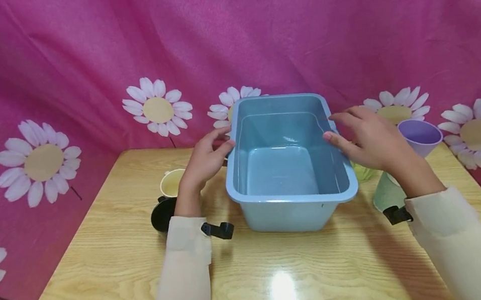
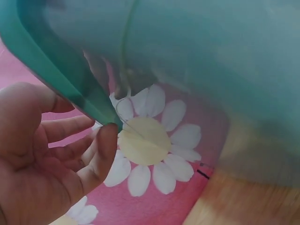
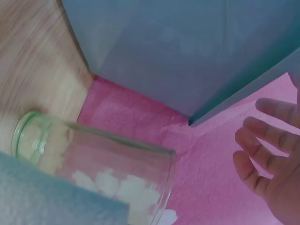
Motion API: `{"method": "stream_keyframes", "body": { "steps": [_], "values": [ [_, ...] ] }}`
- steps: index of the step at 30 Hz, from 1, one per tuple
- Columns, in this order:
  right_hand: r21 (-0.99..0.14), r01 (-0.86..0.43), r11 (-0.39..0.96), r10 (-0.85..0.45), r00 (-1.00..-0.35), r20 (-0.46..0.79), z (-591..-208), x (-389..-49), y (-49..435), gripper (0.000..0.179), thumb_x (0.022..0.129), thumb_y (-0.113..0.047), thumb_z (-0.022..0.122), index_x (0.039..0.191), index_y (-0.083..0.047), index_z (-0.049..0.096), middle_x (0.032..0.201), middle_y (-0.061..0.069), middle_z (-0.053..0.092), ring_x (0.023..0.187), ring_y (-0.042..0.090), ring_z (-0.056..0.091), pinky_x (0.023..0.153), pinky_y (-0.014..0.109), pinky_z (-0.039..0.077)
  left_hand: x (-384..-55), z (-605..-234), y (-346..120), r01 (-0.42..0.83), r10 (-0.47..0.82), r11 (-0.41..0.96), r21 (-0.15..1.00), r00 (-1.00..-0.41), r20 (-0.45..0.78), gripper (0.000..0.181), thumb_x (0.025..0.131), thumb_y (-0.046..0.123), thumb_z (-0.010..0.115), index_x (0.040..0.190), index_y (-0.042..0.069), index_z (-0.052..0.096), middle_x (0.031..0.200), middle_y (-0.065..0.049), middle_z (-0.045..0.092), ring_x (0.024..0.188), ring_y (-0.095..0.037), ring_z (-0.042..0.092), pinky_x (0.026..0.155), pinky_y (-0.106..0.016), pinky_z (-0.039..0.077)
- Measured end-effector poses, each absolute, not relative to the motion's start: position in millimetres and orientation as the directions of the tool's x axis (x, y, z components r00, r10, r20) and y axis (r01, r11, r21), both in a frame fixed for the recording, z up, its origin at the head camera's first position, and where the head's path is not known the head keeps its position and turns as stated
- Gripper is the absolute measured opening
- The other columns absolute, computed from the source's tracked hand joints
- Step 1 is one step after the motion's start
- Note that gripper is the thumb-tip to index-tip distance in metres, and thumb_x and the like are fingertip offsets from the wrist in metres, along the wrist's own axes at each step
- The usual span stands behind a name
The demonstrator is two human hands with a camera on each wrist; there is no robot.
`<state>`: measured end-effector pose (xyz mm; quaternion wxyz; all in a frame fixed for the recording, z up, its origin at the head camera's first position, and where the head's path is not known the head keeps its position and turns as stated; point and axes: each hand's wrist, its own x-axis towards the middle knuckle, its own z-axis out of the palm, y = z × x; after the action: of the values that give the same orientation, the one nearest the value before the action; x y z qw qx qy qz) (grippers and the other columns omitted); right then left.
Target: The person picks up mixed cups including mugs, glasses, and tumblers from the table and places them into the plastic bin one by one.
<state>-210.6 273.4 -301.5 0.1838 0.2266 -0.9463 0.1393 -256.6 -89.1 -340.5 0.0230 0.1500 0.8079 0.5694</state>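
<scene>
A blue rectangular plastic tub (image 1: 277, 173) stands in front of me on the wooden table, its inside bare. My left hand (image 1: 205, 162) grips the tub's left rim, the thumb on the edge and the fingers curled beneath it, as the left wrist view shows. By the right rim is my right hand (image 1: 371, 138), its thumb over the edge. In the right wrist view, the right hand's fingers (image 3: 265, 136) are spread and loosely bent, apart from the tub wall; its thumb is mostly out of that frame.
Left of the tub are a cream cup (image 1: 172, 183) and a black vessel (image 1: 162, 215), partly behind my left arm. On the right stand a purple cup (image 1: 421, 136) and a pale green vessel (image 1: 387, 194). A clear glass (image 3: 117, 164) shows in the right wrist view. A pink flowered cloth (image 1: 225, 30) hangs behind.
</scene>
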Motion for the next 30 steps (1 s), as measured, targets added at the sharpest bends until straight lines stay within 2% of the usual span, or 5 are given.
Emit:
{"method": "stream_keyframes", "body": {
  "steps": [6,13,17,21,30],
  "values": [
    [-0.156,-0.441,0.884,-0.338,-0.832,0.44,-306,-207,284,0.06,0.099,-0.043,0.063,0.144,-0.004,0.055,0.112,0.017,0.061,0.093,0.031,0.057,0.074,0.052,0.049,-256,-343,-90,0.112,0.244,0.166,0.98,-0.967,0.069,0.045,0.103,0.017,0.056,0.149,0.015,0.054,0.125,-0.011,0.059,0.105,-0.028,0.062,0.086,-0.039,0.059],
    [-0.135,-0.432,0.891,-0.331,-0.826,0.457,-312,-199,304,0.056,0.099,-0.041,0.063,0.142,-0.005,0.057,0.123,0.02,0.062,0.104,0.038,0.059,0.08,0.06,0.05,-254,-343,-89,0.008,0.241,-0.029,1.0,-0.97,0.015,0.05,0.096,0.007,0.056,0.145,0.015,0.059,0.13,-0.011,0.065,0.099,-0.026,0.064,0.086,-0.041,0.058],
    [-0.102,-0.456,0.884,-0.354,-0.796,0.49,-317,-197,317,0.055,0.097,-0.036,0.067,0.14,-0.004,0.058,0.124,0.022,0.061,0.113,0.042,0.055,0.086,0.063,0.047,-252,-343,-91,-0.021,0.238,-0.07,0.997,-0.971,-0.004,0.051,0.095,0.007,0.058,0.145,0.017,0.061,0.133,-0.008,0.065,0.101,-0.025,0.063,0.089,-0.041,0.056],
    [-0.093,-0.445,0.89,-0.349,-0.799,0.49,-321,-194,328,0.054,0.096,-0.036,0.069,0.137,-0.002,0.06,0.123,0.024,0.061,0.112,0.043,0.056,0.085,0.064,0.047,-250,-345,-93,-0.032,0.244,-0.093,0.995,-0.97,-0.009,0.052,0.095,0.007,0.059,0.146,0.018,0.06,0.135,-0.007,0.064,0.104,-0.025,0.062,0.091,-0.042,0.055],
    [-0.039,-0.395,0.918,-0.338,-0.83,0.445,-329,-185,351,0.052,0.095,-0.036,0.069,0.133,-0.001,0.061,0.118,0.026,0.063,0.105,0.05,0.059,0.088,0.065,0.044,-252,-351,-93,-0.024,0.265,-0.189,0.982,-0.964,0.027,0.051,0.095,0.003,0.057,0.146,0.012,0.059,0.132,-0.013,0.062,0.095,-0.02,0.064,0.077,-0.028,0.058]
  ]
}}
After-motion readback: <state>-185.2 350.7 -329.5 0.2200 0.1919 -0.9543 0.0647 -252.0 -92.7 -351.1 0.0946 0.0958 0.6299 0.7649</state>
